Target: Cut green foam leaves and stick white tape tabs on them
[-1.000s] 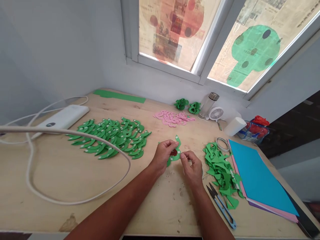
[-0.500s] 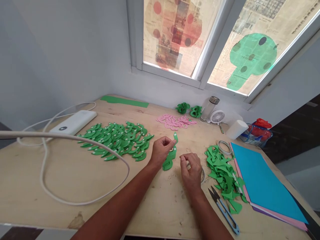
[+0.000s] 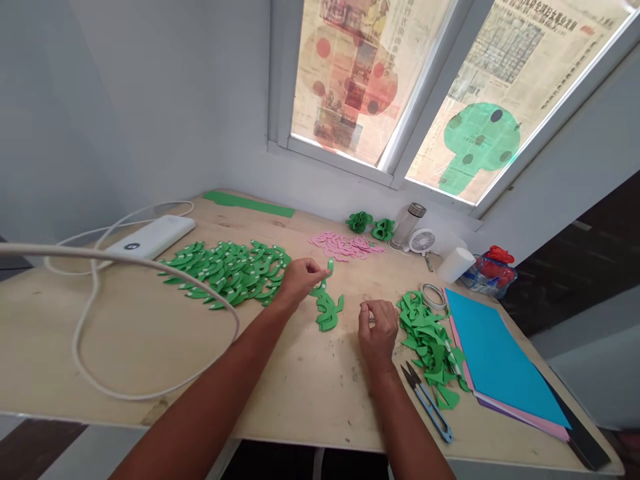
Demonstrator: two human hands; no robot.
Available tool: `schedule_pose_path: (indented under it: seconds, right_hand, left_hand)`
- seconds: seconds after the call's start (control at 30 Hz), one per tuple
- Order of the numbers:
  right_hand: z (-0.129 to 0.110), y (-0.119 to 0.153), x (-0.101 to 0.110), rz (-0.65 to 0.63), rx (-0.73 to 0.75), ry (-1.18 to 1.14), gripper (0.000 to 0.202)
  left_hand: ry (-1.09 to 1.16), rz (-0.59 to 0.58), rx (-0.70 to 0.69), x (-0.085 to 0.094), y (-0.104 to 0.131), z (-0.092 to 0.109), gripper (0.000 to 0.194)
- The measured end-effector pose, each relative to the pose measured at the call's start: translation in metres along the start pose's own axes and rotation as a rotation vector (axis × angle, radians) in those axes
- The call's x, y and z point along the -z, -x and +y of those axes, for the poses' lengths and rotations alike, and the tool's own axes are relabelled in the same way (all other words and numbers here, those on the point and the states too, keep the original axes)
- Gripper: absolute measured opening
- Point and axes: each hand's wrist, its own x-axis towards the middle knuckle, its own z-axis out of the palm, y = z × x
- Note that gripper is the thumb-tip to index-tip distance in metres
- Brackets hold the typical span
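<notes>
My left hand [image 3: 301, 281] pinches a curved green paper piece [image 3: 331, 266] with a pale patch at its tip, to the right of the large pile of similar pieces. Just below it, a small group of curved green pieces [image 3: 327, 312] lies loose on the table. My right hand [image 3: 379, 330] is closed over the table to the right of that group, thumb against fingers. Whatever is between those fingertips is too small to make out. Part of a tape roll [image 3: 371, 320] shows behind the right hand, mostly hidden by it.
The large pile of green pieces [image 3: 230, 267] lies left; pink pieces [image 3: 345, 245] lie behind. Green scraps [image 3: 425, 333], another tape roll [image 3: 434, 297], snips [image 3: 427, 403] and blue sheets [image 3: 500, 353] lie right. A white cable [image 3: 150, 395] loops across the left side.
My left hand has moved left with its green piece, away from my right hand. The right hand stays closed near the same spot. The camera view has shifted a little.
</notes>
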Motion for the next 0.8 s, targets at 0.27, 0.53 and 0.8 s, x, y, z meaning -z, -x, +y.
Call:
schedule_pose_path:
  seconds: [0.27,0.53,0.8]
  right_hand:
    - [0.001,0.001,-0.001,-0.008,-0.017,0.013,0.02]
    - [0.0,0.0,-0.001,0.01,-0.031,-0.004,0.02]
    - [-0.001,0.001,-0.001,0.0,-0.056,-0.03,0.019]
  left_hand:
    - [-0.597,0.175,0.021,0.053,0.011,-0.014,0.009]
    - [-1.008,0.168,-0.236,0.052,0.044,-0.025,0.027]
    - [-1.106,0.104,-0.215,0.05,0.045,-0.033,0.025]
